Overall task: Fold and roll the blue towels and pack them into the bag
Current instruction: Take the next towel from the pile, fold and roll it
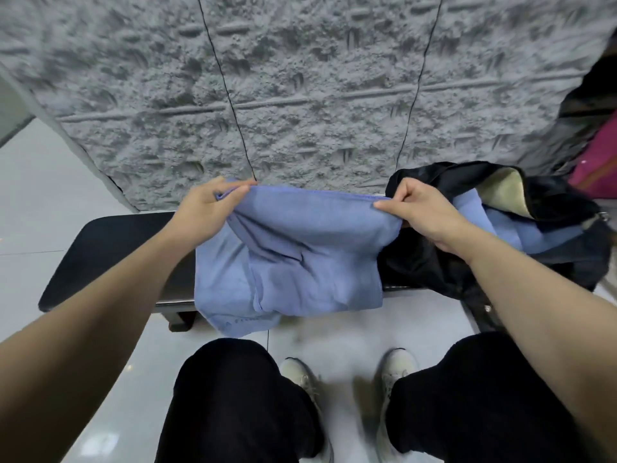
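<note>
- So both hands are up holding one blue towel (pixel 293 248) by its top edge, stretched out between them over the table (pixel 110 248), which is a low black padded thing.
- Left hand (pixel 203 212) has its grip pinched on the towel's top left corner, thumb and fingers squeezed together, with a bit of cloth poking out past the fingertips.
- Right hand (pixel 424 212) has its grip clamped on the top right corner, fingers curled over the edge and thumb underneath.
- The towel hangs down from that edge in loose folds. The lower part drapes over the table's front edge, and the bottom left corner dangles past it toward the floor (pixel 50 195).
- The bag (pixel 551 208) is black and sits open on the right end of the table, just beside the right hand. You can see its pale lining.
- There's more blue towel (pixel 500 225) already lying in the bag's opening, partly hidden behind the right wrist.
- Behind everything is a rough grey textured wall (pixel 300 78) with two thin dark seams running down it.
- Something magenta (pixel 597 168) sits at the far right edge, can't tell what it is.
- Down below you get the person's black trousers and pale shoes (pixel 397 372) on shiny light tiles.
</note>
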{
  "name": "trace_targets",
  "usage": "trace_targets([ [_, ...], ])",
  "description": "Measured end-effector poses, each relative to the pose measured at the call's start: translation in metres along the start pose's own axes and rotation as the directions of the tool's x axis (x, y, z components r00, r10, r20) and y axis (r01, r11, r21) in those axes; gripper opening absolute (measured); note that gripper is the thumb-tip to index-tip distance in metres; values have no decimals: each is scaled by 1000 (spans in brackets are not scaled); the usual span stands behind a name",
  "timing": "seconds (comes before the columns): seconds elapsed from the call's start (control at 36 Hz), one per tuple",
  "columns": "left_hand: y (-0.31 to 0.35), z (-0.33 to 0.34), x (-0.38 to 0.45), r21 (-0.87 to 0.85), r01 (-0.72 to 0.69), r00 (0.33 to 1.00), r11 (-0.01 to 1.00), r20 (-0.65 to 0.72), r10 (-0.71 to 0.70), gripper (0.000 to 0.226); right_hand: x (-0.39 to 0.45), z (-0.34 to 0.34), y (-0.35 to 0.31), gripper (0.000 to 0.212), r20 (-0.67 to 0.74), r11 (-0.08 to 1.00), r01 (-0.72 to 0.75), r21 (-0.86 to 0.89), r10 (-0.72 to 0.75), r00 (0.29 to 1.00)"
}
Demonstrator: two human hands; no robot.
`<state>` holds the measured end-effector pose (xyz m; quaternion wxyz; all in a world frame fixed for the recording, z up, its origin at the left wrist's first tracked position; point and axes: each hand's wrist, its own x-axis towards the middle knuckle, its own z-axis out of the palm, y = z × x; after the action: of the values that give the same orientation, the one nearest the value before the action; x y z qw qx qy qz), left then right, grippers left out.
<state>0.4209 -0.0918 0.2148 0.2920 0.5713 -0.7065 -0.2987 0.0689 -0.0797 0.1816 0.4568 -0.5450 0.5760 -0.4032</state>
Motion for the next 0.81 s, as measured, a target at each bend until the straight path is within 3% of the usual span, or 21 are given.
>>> trace_targets([
  [0.17,24,-26,-19,-125,16,996,992,-80,-26,11,-22,-20,-46,36,46,999,46,-12,-45,998],
  [0.25,33,-40,-29,-137,-16,998,990,-69,7,32,-34,-32,-64,29,125,1000,14,-16,-12,992],
  [0.33,44,-55,-40,-102,-18,1000,995,-26,15,36,-46,-44,-80,23,206,1000,-10,-11,12,978],
  [0.42,54,-66,-48,-22,-73,997,997,-5,73,37,-55,-53,-87,20,250,1000,-16,-25,21,968],
  [0.5,65,-74,-52,31,-91,995,995,-24,92,17,-58,-58,-92,20,212,999,-7,-36,15,977],
  [0.61,72,-85,-50,138,-179,982,974,-32,185,46,-61,-56,-102,22,172,998,5,-55,4,985],
  [0.69,73,-94,-47,202,-188,982,961,49,182,46,-58,-54,-108,29,184,999,2,-48,7,983],
  [0.81,69,-102,-36,400,-141,988,905,110,105,22,-49,-51,-114,12,167,990,0,-140,24,986],
])
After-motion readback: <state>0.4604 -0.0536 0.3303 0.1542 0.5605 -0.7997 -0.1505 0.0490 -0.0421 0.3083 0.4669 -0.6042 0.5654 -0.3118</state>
